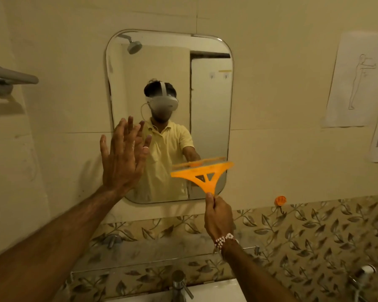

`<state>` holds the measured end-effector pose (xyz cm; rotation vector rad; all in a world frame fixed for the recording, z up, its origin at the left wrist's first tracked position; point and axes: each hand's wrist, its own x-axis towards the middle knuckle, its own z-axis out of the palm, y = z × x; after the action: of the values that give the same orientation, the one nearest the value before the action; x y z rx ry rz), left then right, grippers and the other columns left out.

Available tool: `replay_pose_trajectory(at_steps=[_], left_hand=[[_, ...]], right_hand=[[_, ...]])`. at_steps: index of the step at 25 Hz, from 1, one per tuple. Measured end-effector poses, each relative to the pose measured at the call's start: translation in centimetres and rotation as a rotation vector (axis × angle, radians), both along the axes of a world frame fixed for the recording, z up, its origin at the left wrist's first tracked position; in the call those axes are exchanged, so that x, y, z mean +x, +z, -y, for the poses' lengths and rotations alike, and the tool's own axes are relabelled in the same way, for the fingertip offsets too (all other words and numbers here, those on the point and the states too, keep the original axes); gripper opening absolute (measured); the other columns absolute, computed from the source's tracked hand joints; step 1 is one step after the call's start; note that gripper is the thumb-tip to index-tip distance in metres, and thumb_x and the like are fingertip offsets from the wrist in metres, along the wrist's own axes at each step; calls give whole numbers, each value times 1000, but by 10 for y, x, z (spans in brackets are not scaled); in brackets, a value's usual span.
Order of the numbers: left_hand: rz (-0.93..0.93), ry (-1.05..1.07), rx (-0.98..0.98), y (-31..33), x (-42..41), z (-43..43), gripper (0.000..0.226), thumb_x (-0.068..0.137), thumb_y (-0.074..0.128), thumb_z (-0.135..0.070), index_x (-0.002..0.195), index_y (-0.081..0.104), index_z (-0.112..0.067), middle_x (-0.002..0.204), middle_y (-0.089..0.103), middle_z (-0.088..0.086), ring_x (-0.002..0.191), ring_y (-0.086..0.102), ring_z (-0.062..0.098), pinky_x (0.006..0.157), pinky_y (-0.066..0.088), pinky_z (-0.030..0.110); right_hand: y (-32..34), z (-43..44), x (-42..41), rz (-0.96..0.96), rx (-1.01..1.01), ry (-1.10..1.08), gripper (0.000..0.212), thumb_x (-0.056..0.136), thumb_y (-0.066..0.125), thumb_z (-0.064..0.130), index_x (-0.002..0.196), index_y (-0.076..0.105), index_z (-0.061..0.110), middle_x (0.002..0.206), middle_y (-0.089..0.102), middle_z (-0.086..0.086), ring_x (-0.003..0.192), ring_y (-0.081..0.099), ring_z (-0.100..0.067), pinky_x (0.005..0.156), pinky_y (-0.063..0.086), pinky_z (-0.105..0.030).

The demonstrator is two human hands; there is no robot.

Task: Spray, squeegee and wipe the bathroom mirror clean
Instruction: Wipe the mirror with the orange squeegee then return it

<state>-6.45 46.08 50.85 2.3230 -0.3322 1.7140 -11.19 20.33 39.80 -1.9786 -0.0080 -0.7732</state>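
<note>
- Orange plastic squeegee (pixel 202 174) sits low on the mirror (pixel 169 83), at about 5 o'clock on the glass, its blade edge laid across the lower right corner and its thin handle pointing down.
- Right hand (pixel 218 216) has its grip closed on the end of that handle, pinched between thumb and fingers just below the mirror's bottom edge; holding it by the tail likely lets the blade lie flat to the glass.
- Left hand (pixel 122 155) is open, fingers spread and holding nothing, raised at about 8 o'clock by the mirror's left edge; it looks set to steady against the wall or glass, though actual contact cannot be told.
- Blade position near the bottom suggests a squeegee stroke is at or close to its lower end on the right side.
- Glass shows a clear reflection of the person, with no obvious streaks at this size.
- Neither a spray bottle nor a cloth is in view, so the wiping step appears not yet in hand.
- Below, at 6 o'clock, a tap (pixel 180 284) stands over the basin, well clear of both hands.
</note>
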Motion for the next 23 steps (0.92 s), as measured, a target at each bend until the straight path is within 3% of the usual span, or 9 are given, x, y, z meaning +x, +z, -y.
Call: replay_pose_trajectory(at_steps=[3,6,8,14,20,23], left_hand=[[8,14,-14,0,-5,-8,60,107,37,-43,162,34,-17,172,21,15,156,29,31,122,17,68],[0,48,-65,-1,-13,-28,60,108,35,-43,161,35,-17,172,22,14,157,28,30,124,14,65],[-6,106,-74,-1,-17,-51,60,108,33,-45,160,37,-18,172,23,13,155,31,30,124,15,64],[-5,173,-59,-9,-22,-92,60,107,31,-50,160,37,-20,171,25,14,151,38,32,124,14,63],[-13,70,-34,-12,-7,-34,59,108,35,-44,161,37,-18,171,25,14,156,29,30,124,15,65],[5,-3,2,-8,3,2,58,108,36,-43,161,34,-19,171,26,15,157,28,29,124,15,65]], right_hand=[[32,-25,1,108,-344,109,41,103,38,42,66,44,26,56,44,7,53,47,-17,49,28,-30],[60,-62,3,163,-696,159,41,102,32,50,72,45,25,63,45,3,58,51,-22,53,40,-33],[71,-85,8,178,-816,170,45,102,29,52,74,48,22,64,47,1,59,53,-24,56,46,-36],[69,-105,28,175,-952,192,43,102,29,51,74,46,22,57,38,5,52,46,-21,53,43,-33],[62,-59,32,150,-1059,136,50,101,28,53,82,59,18,57,36,5,52,43,-21,46,22,-27],[60,-18,31,131,-1092,93,49,101,29,53,85,61,19,60,40,4,53,44,-22,49,29,-28]])
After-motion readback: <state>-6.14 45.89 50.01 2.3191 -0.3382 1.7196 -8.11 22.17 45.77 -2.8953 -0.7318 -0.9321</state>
